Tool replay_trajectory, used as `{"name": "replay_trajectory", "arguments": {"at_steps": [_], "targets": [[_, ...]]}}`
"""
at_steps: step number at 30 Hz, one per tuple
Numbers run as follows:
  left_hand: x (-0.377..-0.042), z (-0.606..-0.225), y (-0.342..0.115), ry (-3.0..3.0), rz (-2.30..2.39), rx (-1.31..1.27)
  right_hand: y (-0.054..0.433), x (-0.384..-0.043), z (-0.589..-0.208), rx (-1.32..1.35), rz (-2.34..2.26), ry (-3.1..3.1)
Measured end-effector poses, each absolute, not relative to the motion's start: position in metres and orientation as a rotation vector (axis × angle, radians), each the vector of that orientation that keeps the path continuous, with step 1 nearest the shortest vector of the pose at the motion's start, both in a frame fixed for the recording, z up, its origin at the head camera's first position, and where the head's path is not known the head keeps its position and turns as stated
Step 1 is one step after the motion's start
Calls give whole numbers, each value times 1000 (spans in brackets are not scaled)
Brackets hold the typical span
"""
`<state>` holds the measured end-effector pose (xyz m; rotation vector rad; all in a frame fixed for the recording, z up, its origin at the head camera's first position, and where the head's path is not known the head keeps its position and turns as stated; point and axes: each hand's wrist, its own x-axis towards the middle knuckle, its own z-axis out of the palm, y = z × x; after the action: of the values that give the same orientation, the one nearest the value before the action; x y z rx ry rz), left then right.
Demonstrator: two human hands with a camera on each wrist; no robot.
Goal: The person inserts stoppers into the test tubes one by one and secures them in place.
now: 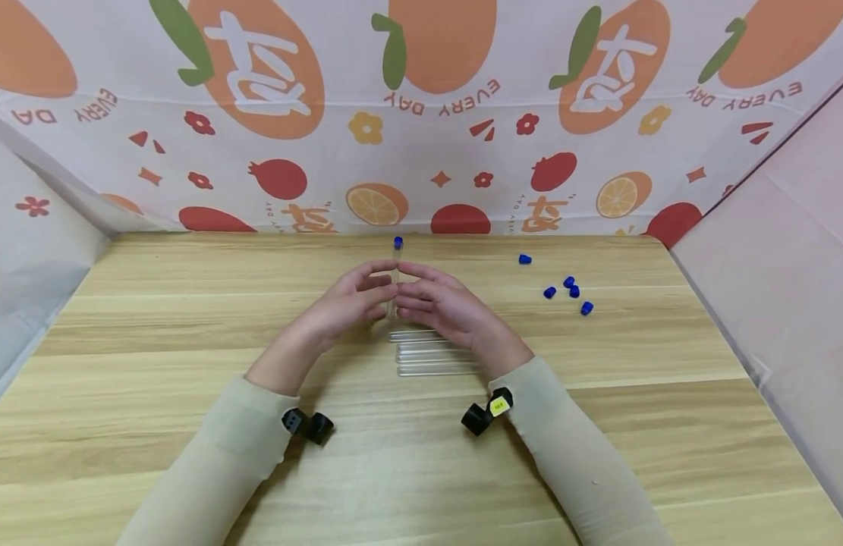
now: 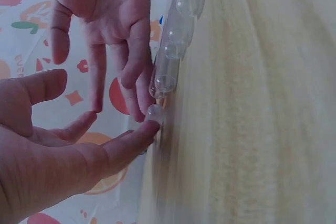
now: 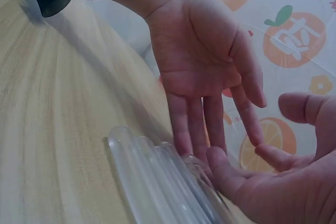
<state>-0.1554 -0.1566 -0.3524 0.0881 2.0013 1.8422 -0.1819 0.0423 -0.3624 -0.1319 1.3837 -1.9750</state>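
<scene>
A clear test tube [image 1: 397, 255] with a blue cap [image 1: 397, 243] on its far end lies on the table, pointing away from me. My left hand [image 1: 349, 303] is at its left side and my right hand [image 1: 445, 303] at its right. Both have loosely extended fingers, with the fingertips meeting at or just over the tube; exact contact is hard to tell. Several more test tubes [image 1: 438, 371] lie crosswise in a row, partly under my right hand. In the right wrist view, their rounded ends [image 3: 121, 135] show beside the fingers.
Several loose blue caps [image 1: 574, 291] are scattered on the right of the wooden table [image 1: 155, 318]. A fruit-printed cloth [image 1: 421, 159] hangs along the table's back edge, and pale cloth [image 1: 790, 227] hangs on the right side.
</scene>
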Motion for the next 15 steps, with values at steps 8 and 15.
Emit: {"name": "replay_trajectory", "arguments": {"at_steps": [8,15], "targets": [[-162,-357,-155,1989,1903,92,39,-186,-364,-136,-2032,1316],[-166,-357,-157,2020,1901,74,41,-193,-364,-117,-2032,1350]]}}
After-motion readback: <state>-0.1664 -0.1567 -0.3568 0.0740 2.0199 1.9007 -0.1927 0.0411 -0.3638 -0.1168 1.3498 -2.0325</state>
